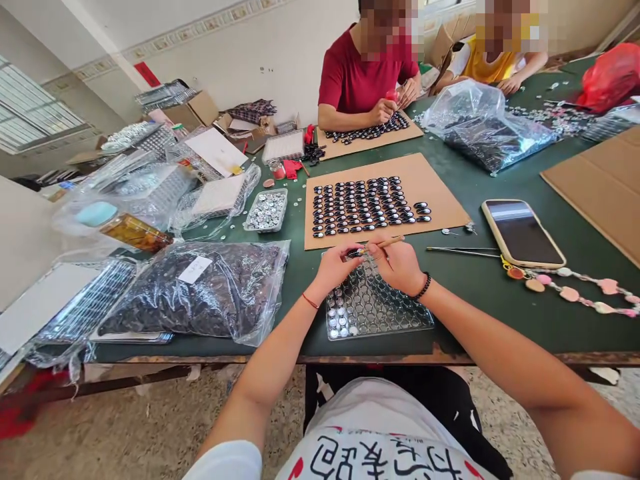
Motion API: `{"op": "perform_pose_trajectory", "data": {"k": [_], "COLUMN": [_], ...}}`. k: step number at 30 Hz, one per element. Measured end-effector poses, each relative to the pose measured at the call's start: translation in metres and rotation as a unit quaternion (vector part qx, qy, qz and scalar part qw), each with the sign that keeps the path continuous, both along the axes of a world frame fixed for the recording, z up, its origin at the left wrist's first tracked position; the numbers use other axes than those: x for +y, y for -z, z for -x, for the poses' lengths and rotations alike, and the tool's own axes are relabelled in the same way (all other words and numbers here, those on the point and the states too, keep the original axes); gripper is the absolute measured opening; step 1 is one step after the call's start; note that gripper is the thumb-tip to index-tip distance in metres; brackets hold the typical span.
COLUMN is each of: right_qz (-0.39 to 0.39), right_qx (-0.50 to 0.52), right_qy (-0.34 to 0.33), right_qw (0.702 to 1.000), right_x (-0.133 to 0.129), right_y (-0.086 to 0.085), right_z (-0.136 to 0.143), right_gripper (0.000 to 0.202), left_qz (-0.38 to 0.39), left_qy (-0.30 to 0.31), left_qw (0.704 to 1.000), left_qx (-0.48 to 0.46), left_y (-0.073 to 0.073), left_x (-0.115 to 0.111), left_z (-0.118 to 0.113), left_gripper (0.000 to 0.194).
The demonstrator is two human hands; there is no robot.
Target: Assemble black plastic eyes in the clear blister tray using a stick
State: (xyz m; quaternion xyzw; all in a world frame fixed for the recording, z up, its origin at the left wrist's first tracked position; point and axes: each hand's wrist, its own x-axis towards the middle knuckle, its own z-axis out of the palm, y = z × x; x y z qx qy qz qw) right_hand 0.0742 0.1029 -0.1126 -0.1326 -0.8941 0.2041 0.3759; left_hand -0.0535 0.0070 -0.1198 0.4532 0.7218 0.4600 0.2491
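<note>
Shirt txt [380,459], bag label [195,269] (both illeg.)

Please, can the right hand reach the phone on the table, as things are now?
Probably yes: nothing tall stands between the right hand and the phone, only low things such as the tweezers, but its fingers hold a wooden stick.

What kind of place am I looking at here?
Probably a small workshop for hand assembly: rows of small black pieces lie on a cardboard sheet, a big clear bag of dark parts sits on the green table, and other people work across it.
</note>
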Motion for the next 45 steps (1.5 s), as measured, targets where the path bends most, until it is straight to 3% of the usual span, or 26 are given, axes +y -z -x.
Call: {"op": "perform_pose_trajectory", "data": {"k": [15,21,26,28,30,31,33,35,36,38,42,45], "right_qz": [-0.027,-0.02,0.012,0.078,0.228,0.325,0.506,0.611,0.63,0.614,0.445,0.351], "right_qx": [-0.005,-0.031,-0.046,-0.044,-0.029,-0.021,0.002,0.02,0.027,0.031,-0.008,-0.055], "right_qy": [0.01,0.0,-0.026,-0.027,-0.036,-0.049,-0.086,-0.107,-0.102,-0.077,-0.037,-0.03], "right_qw": [1.0,0.999,0.999,0.996,0.973,0.944,0.858,0.784,0.769,0.785,0.895,0.934], "right_x": [0.0,-0.003,-0.008,-0.007,-0.002,0.002,0.01,0.015,0.016,0.015,0.008,0.009], "right_y": [0.004,0.003,0.003,0.0,-0.002,-0.003,-0.003,-0.001,0.001,0.004,0.007,0.005], "right_z": [0.001,0.003,0.003,0.005,0.007,0.009,0.012,0.015,0.016,0.018,0.018,0.016], "right_gripper": [0.031,0.03,0.03,0.031,0.033,0.035,0.037,0.037,0.037,0.033,0.015,0.015], "left_qz": [-0.001,-0.03,-0.05,-0.052,-0.036,-0.027,-0.014,-0.013,-0.015,-0.016,-0.009,-0.01], "left_qy": [0.011,0.027,0.007,-0.004,-0.008,-0.008,-0.004,-0.003,-0.007,-0.015,-0.008,0.006], "left_qw": [1.0,0.988,0.984,0.985,0.985,0.984,0.983,0.982,0.983,0.982,0.978,0.97], "left_qx": [-0.012,-0.148,-0.173,-0.162,-0.17,-0.176,-0.185,-0.187,-0.185,-0.186,-0.209,-0.242], "left_y": [0.003,-0.002,-0.003,-0.001,0.001,0.001,0.002,0.002,0.002,0.001,-0.003,-0.005], "left_x": [0.0,0.001,0.003,0.003,0.003,0.003,0.002,0.002,0.002,0.002,0.002,0.003], "left_z": [0.001,-0.001,0.0,0.0,-0.001,-0.002,-0.004,-0.005,-0.005,-0.006,-0.008,-0.012], "left_gripper": [0.028,0.025,0.022,0.021,0.021,0.021,0.022,0.023,0.023,0.024,0.031,0.041]}}
